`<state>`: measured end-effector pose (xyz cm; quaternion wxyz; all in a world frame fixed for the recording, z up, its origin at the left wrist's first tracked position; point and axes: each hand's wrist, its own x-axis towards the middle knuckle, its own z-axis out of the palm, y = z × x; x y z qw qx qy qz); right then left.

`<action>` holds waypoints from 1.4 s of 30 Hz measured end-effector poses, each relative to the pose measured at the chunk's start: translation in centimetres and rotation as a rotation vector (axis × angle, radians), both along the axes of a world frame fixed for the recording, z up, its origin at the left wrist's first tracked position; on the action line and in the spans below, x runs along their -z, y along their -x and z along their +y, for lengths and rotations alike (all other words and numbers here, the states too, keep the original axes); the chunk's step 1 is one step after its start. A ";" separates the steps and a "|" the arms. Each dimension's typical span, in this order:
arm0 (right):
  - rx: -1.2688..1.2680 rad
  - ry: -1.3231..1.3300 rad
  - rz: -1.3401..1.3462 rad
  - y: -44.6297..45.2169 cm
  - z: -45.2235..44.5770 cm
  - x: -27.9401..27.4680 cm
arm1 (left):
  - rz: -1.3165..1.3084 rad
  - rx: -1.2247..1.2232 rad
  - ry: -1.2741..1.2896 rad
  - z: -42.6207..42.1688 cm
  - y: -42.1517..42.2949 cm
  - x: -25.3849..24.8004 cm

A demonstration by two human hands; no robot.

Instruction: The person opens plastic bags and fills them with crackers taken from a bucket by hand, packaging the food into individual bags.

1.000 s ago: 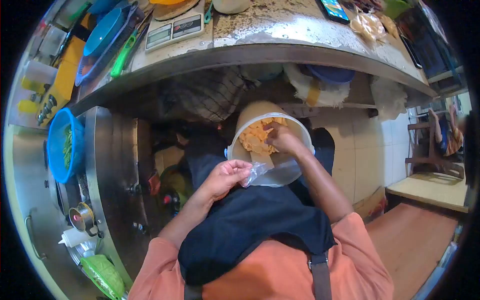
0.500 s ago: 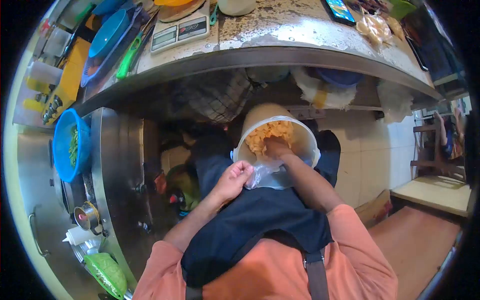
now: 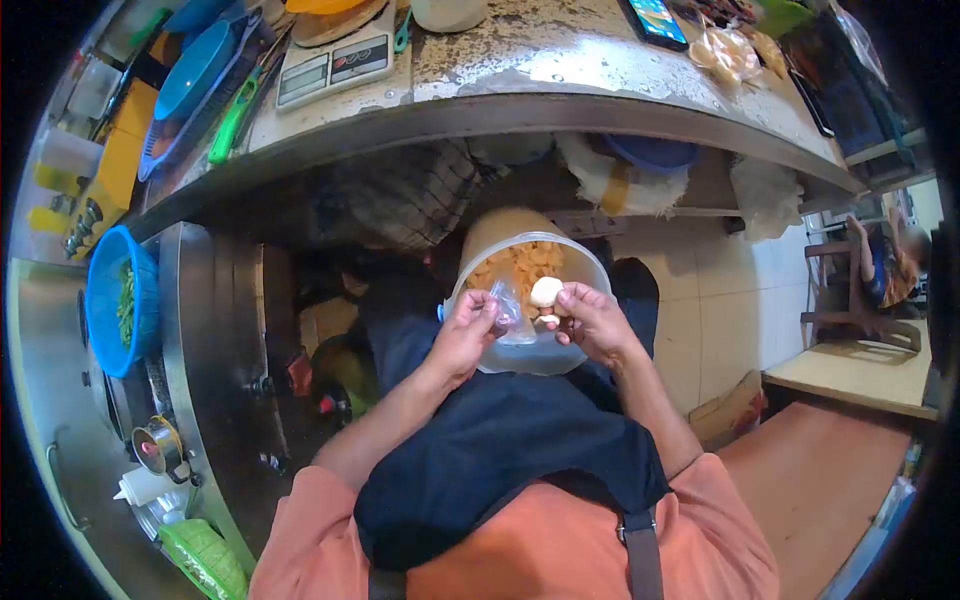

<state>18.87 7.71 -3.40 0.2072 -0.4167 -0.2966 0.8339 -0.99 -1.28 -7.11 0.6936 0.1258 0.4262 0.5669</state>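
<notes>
A clear plastic bag (image 3: 512,315) hangs from the closed fingers of my left hand (image 3: 468,333), over the near left part of the bucket's mouth. My right hand (image 3: 597,325) pinches a pale round piece (image 3: 546,291) between thumb and fingers. A second small pale piece (image 3: 549,320) shows by its lower fingers. Both hands are above the white bucket (image 3: 590,248), which is tilted toward me between my legs. Inside it lie many orange-yellow pieces (image 3: 530,262), partly hidden behind the bag and my right hand.
Overhead, the worktop edge (image 3: 520,115) runs across, with a scale (image 3: 335,70) and a phone (image 3: 657,20). A blue basket of greens (image 3: 122,300) stands left. A wooden bench (image 3: 850,370) and another person (image 3: 890,265) are at the right.
My right hand has come up out of the bucket's contents, now pinching a pale round piece. My left hand still grips the bag, which hangs more upright.
</notes>
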 end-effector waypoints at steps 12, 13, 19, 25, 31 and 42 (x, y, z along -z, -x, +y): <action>-0.283 -1.066 -0.680 3.6 -2.3 -2.8 | -0.009 0.091 0.028 -0.3 0.1 0.0; -0.300 -1.160 -0.747 3.7 -2.3 -2.9 | 0.031 0.092 0.057 -0.3 0.0 0.2; -0.446 -1.222 -0.769 3.5 -2.3 -0.4 | 0.028 0.160 0.100 0.0 -0.4 0.3; -0.045 -0.306 -0.212 0.6 -0.3 -1.2 | -0.112 0.068 0.129 -0.1 0.2 -0.3; 0.129 -0.099 0.000 2.5 -0.7 -2.1 | -0.205 0.079 0.065 0.3 -0.2 -0.3; -0.077 -1.246 -0.707 3.8 -2.7 0.2 | -0.219 0.080 0.048 -0.1 -0.3 0.5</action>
